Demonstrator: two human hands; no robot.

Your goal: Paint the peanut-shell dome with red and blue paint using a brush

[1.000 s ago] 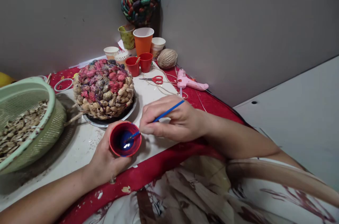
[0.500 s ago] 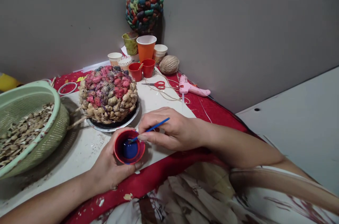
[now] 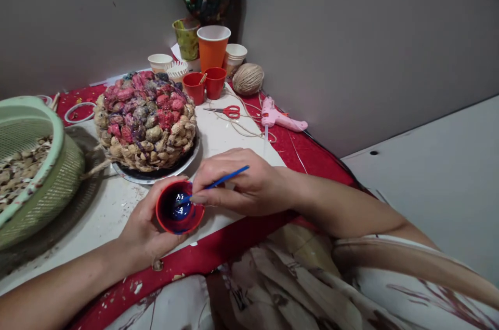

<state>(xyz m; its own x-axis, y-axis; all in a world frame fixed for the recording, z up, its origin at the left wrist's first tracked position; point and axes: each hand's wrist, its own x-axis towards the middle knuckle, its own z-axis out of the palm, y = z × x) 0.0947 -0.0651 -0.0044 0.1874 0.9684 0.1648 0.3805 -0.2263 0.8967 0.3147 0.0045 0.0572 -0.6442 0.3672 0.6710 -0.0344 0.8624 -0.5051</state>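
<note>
Since one second ago, the right hand (image 3: 237, 182) has moved closer to the red cup (image 3: 185, 224), and its fingertips are now over the edge. That hand pinches a thin blue paintbrush (image 3: 228, 176) between thumb and fingers. The brush leans, with its handle up to the right and its tip down inside the cup, in shiny blue paint (image 3: 170, 209).

The left hand (image 3: 142, 228) is wrapped around the side of the cup, with its thumb on the near side. The cup is just in front of a big peanut ball (image 3: 146, 122), which is painted pink and purple on top and has plain brown nuts lower down. That ball sits on a round plate (image 3: 134, 179).

To the left is a green basket (image 3: 68, 163) with shells (image 3: 23, 171) in it. Farther back lie red scissors (image 3: 233, 111), a pink glue gun (image 3: 286, 121) and a ball of string (image 3: 248, 79). Two small red pots (image 3: 194, 90) stand side by side near a tall orange cup (image 3: 212, 54).
</note>
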